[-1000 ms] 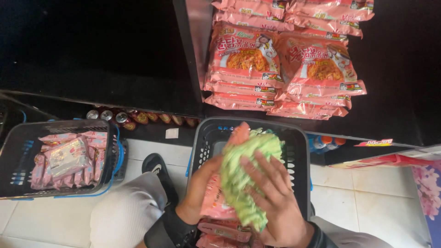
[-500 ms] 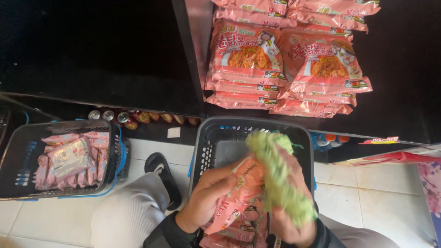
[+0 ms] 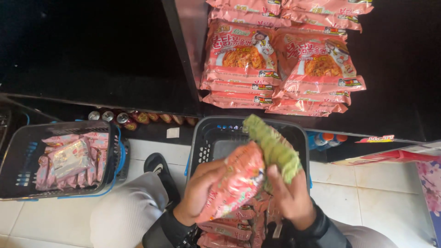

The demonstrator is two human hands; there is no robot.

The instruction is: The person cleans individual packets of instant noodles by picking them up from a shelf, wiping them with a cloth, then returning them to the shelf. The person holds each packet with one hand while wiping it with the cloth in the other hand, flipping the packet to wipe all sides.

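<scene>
My left hand (image 3: 198, 189) grips a pink noodle packet (image 3: 236, 179) held over the dark shopping basket (image 3: 203, 138) in front of me. My right hand (image 3: 294, 198) holds a green noodle packet (image 3: 274, 148), tilted on edge just right of the pink one. Several more pink packets (image 3: 234, 227) lie stacked under my hands, low in the frame. On the black shelf above, pink noodle packets (image 3: 280, 64) stand in two piles.
A second basket (image 3: 18, 151) with pink packets stands on the tiled floor at left. Cans (image 3: 117, 117) line the bottom shelf edge. My knee (image 3: 126, 213) and a black sandal (image 3: 158, 167) sit between the baskets. Flat packages (image 3: 395, 154) lie at right.
The green packet has turned from flat under both hands to edge-on in my right hand. My left hand has taken hold of a pink packet and lifted it.
</scene>
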